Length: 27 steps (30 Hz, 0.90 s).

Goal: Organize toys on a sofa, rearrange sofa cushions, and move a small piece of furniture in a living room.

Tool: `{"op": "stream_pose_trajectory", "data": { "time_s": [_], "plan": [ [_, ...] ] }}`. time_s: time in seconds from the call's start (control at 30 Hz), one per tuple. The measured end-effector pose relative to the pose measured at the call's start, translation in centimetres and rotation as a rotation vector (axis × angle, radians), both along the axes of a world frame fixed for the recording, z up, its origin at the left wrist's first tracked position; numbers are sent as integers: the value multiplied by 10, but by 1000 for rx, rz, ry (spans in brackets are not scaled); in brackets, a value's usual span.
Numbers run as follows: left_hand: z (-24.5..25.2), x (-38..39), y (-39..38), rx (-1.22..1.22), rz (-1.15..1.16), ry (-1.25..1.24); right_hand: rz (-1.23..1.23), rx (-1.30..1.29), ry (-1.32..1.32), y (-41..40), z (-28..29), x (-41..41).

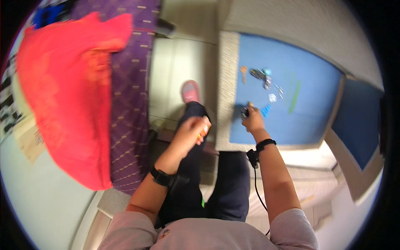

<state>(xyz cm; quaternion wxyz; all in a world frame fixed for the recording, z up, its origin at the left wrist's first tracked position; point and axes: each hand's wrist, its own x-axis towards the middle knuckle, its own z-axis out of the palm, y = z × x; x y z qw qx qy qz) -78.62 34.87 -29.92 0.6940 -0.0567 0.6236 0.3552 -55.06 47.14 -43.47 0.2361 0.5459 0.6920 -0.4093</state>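
Note:
My left hand (pixel 192 129) is in the air over my leg, left of the blue-topped table (pixel 312 125). Its fingers are curled around a small yellow-orange thing (pixel 200 136), mostly hidden and blurred. Near the table's left front corner, my right hand (pixel 254 120) grips a small dark, shiny object (pixel 244 112) at the tabletop. Just right of those fingers lies a blue toothed, roughly triangular piece (pixel 265 110). Farther up sit a small clear or white piece (pixel 272 97), thin metal pieces (pixel 280 91) and a green strip (pixel 295 97).
Towards the table's far left are an orange-brown key-shaped piece (pixel 243 74), a black item (pixel 257 74) and a teal item (pixel 267 72). A red cloth garment (pixel 72 93) lies over a purple patterned cover (pixel 129 109) on the left. A cable (pixel 257 187) hangs from my right wristband (pixel 265 144).

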Motion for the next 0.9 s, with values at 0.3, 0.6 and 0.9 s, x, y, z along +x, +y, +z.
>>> {"op": "stream_pose_trajectory", "data": {
  "time_s": [0.3, 0.6, 0.9],
  "plan": [
    [94, -57, -33, 52, 28, 158, 24, 39, -30, 26, 26, -6],
    [157, -62, -27, 178, -107, 354, 216, -46, -358, 1, 149, 215],
    [260, 6, -97, 242, 116, 428, -43, -155, -55, -6, 195, 372]
  ]
}}
